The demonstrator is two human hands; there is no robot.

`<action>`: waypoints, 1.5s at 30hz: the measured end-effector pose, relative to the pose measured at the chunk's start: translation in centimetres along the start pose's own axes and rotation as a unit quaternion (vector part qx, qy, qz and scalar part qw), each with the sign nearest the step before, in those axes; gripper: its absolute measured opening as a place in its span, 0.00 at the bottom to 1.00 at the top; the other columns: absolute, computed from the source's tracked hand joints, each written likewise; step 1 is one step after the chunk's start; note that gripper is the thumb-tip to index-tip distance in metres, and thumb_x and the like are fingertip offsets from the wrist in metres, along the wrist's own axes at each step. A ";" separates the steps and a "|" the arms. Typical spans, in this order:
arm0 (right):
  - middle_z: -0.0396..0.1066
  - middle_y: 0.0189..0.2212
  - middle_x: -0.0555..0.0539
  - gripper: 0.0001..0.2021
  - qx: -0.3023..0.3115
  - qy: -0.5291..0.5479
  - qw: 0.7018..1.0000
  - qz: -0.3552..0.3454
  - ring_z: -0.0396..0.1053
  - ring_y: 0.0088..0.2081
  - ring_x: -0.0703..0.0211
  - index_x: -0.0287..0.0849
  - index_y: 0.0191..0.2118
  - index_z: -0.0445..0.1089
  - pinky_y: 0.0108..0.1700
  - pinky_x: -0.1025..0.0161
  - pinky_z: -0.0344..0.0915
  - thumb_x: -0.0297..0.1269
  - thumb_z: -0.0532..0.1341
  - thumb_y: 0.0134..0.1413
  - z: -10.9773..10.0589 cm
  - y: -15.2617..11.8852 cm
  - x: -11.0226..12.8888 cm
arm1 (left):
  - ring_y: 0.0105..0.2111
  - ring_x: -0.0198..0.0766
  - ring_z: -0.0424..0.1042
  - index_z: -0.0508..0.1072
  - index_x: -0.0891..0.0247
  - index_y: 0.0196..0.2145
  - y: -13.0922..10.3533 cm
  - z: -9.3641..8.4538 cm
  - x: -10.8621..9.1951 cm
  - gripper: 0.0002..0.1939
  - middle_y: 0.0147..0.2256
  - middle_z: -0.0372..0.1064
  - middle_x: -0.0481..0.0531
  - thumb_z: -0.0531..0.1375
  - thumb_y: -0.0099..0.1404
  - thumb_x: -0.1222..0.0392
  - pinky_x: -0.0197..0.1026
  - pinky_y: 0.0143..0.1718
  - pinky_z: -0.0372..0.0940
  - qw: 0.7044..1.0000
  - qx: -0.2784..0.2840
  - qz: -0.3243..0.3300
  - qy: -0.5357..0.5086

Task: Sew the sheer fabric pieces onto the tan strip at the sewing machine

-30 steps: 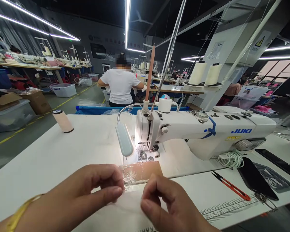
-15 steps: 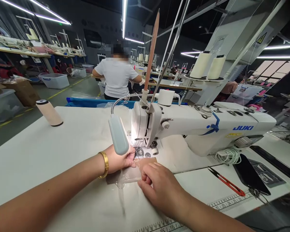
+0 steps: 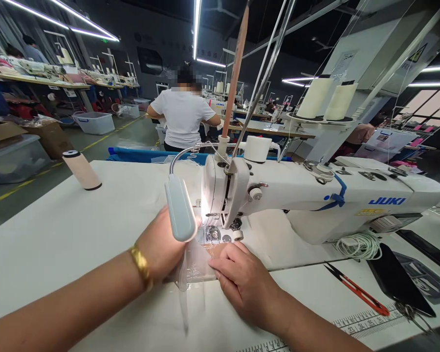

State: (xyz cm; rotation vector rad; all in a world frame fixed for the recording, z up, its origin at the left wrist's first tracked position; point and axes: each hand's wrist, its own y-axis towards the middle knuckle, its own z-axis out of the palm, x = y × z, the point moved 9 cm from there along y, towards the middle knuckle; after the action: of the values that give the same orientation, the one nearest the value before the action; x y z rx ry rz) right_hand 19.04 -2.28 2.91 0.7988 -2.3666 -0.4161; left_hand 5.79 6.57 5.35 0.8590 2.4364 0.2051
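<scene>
Hands (image 3: 159,252) (image 3: 247,286) at clear film (image 3: 196,266) — pencil (image 3: 236,73) in holder (image 3: 223,143).

On the left, the worktop (image 3: 58,234) is offering a wide path, with a thread spool (image 3: 81,170) standing near its far edge. The lamp (image 3: 181,210) is hanging above the left hand (image 3: 161,247), crowding it from overhead, and the sewing machine (image 3: 289,183) is barring the way beyond the right hand (image 3: 245,281). Farther right, snips (image 3: 381,308) and a phone (image 3: 401,278) are lying in the way.
</scene>
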 end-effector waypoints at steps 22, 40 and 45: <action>0.70 0.38 0.43 0.10 0.042 -0.061 0.996 0.058 0.64 0.38 0.48 0.42 0.46 0.71 0.39 0.53 0.66 0.27 0.53 0.68 1.7 0.2 -0.5 | 0.55 0.57 0.71 0.73 0.57 0.60 -2.4 3.6 2.3 0.26 0.54 0.75 0.59 0.55 0.76 0.37 0.59 0.58 0.68 0.992 -0.005 0.116 0.041; 0.69 0.36 0.43 0.12 0.024 -0.078 0.996 0.032 0.63 0.36 0.48 0.40 0.50 0.71 0.37 0.54 0.65 0.28 0.53 0.70 1.7 0.2 -0.2 | 0.55 0.58 0.73 0.75 0.58 0.52 -1.9 3.0 1.6 0.18 0.52 0.78 0.58 0.59 0.74 0.44 0.55 0.51 0.71 0.993 0.024 0.116 0.023; 0.69 0.36 0.44 0.11 0.020 -0.084 0.996 0.028 0.64 0.36 0.48 0.41 0.50 0.72 0.38 0.53 0.65 0.28 0.54 0.69 1.6 0.3 -0.2 | 0.54 0.61 0.73 0.77 0.59 0.46 -1.9 2.7 0.8 0.13 0.51 0.78 0.60 0.62 0.71 0.48 0.58 0.52 0.69 0.989 0.005 0.128 0.068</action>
State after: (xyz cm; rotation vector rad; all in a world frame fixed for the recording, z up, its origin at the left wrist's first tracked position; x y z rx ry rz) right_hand 18.02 -1.76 1.69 0.7383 -2.5547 -0.4279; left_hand 5.67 5.46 2.13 1.1969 2.4467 0.3578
